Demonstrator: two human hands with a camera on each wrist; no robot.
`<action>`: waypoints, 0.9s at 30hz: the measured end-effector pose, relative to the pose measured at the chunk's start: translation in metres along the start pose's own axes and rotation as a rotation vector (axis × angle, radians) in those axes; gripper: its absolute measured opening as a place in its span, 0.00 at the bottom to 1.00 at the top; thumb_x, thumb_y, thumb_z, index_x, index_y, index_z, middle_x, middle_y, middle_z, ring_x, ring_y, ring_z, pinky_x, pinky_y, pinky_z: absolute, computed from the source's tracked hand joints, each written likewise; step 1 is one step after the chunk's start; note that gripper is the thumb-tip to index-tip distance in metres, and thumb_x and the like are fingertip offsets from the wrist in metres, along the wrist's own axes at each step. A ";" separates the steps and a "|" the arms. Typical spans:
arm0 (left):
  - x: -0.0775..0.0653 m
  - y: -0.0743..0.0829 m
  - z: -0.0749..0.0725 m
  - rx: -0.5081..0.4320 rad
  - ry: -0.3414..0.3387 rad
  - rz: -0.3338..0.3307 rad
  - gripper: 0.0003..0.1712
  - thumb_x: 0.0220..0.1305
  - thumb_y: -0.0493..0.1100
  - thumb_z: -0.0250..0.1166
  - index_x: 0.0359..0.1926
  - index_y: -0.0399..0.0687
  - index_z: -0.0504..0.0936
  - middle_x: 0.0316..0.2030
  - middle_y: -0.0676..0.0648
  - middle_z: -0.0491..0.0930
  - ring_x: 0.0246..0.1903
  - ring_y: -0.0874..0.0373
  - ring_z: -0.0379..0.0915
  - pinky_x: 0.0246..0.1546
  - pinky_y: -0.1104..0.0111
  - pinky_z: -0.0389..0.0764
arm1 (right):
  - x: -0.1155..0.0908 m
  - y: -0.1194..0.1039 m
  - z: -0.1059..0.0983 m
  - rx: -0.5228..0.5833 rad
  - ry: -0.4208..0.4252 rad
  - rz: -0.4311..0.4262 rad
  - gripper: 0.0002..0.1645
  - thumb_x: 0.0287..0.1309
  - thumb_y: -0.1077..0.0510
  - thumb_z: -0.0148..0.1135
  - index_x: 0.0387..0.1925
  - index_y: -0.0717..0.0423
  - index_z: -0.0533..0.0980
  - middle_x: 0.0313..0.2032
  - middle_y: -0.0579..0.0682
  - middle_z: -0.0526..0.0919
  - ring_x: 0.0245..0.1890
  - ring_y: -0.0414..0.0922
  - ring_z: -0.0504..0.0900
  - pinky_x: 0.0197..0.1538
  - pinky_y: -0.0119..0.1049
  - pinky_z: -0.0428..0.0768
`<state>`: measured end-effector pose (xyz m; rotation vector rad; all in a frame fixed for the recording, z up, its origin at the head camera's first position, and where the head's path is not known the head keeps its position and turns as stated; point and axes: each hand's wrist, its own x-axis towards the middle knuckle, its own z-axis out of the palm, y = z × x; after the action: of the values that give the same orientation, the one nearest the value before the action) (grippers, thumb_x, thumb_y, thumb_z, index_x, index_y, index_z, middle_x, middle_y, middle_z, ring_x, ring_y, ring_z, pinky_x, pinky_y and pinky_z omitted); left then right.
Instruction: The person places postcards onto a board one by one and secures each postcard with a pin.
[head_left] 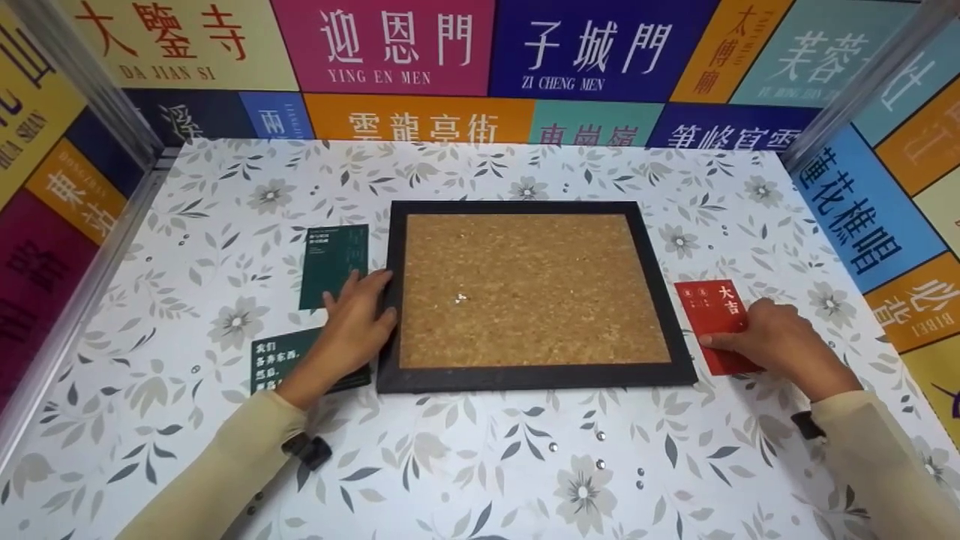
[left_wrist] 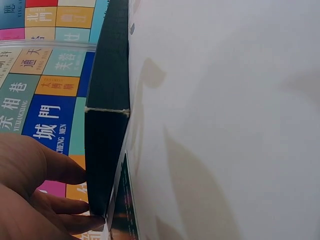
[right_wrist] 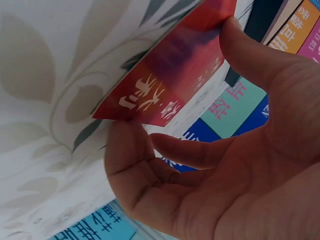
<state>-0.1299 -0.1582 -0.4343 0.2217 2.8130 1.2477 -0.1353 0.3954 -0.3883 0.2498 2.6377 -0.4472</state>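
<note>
A corkboard (head_left: 536, 292) with a black frame lies flat at mid-table. My left hand (head_left: 351, 319) rests its fingertips against the frame's left side; in the left wrist view the fingers (left_wrist: 65, 172) touch the dark frame edge (left_wrist: 107, 145). Beyond the board's right side, my right hand (head_left: 784, 341) holds a red card (head_left: 701, 319) by its edges, thumb on one and curled fingertips on another. In the right wrist view the red card (right_wrist: 170, 75) is tilted, its printed underside showing. Two dark green cards lie by my left hand, one upper (head_left: 334, 259), one lower (head_left: 281, 360) and partly hidden by it.
A few small shiny studs (head_left: 553, 447) lie on the flower-patterned tabletop (head_left: 450, 465) in front of the board. A small shiny spot (head_left: 460, 298) shows on the cork. Coloured panels (head_left: 382, 45) with large lettering enclose the back and both sides.
</note>
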 end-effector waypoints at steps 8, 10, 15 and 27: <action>-0.001 -0.003 0.001 -0.007 0.010 0.032 0.33 0.75 0.33 0.59 0.78 0.27 0.68 0.79 0.27 0.65 0.82 0.21 0.42 0.74 0.20 0.28 | 0.006 0.008 -0.002 0.032 -0.028 0.040 0.52 0.58 0.32 0.80 0.52 0.75 0.69 0.37 0.63 0.75 0.41 0.57 0.77 0.39 0.45 0.74; -0.001 -0.004 0.001 -0.008 0.011 0.032 0.33 0.75 0.33 0.59 0.78 0.27 0.68 0.79 0.27 0.65 0.82 0.21 0.42 0.74 0.21 0.28 | 0.006 0.011 -0.002 0.037 -0.013 0.034 0.53 0.59 0.32 0.80 0.53 0.75 0.67 0.38 0.64 0.74 0.43 0.58 0.77 0.40 0.46 0.74; 0.000 -0.001 -0.002 -0.003 -0.011 0.018 0.32 0.77 0.33 0.58 0.79 0.28 0.67 0.80 0.29 0.65 0.84 0.24 0.40 0.75 0.23 0.27 | 0.000 0.021 -0.003 0.120 0.070 -0.011 0.45 0.69 0.41 0.75 0.59 0.75 0.64 0.50 0.73 0.77 0.50 0.64 0.78 0.40 0.41 0.79; 0.000 -0.002 0.000 -0.014 -0.007 0.014 0.33 0.77 0.33 0.59 0.79 0.28 0.67 0.80 0.28 0.65 0.83 0.23 0.39 0.75 0.23 0.26 | -0.007 0.034 -0.009 0.291 0.136 -0.098 0.24 0.81 0.54 0.61 0.60 0.73 0.79 0.58 0.70 0.82 0.55 0.60 0.77 0.43 0.33 0.82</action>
<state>-0.1296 -0.1595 -0.4361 0.2455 2.8012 1.2658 -0.1245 0.4293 -0.3870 0.2502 2.7182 -0.8780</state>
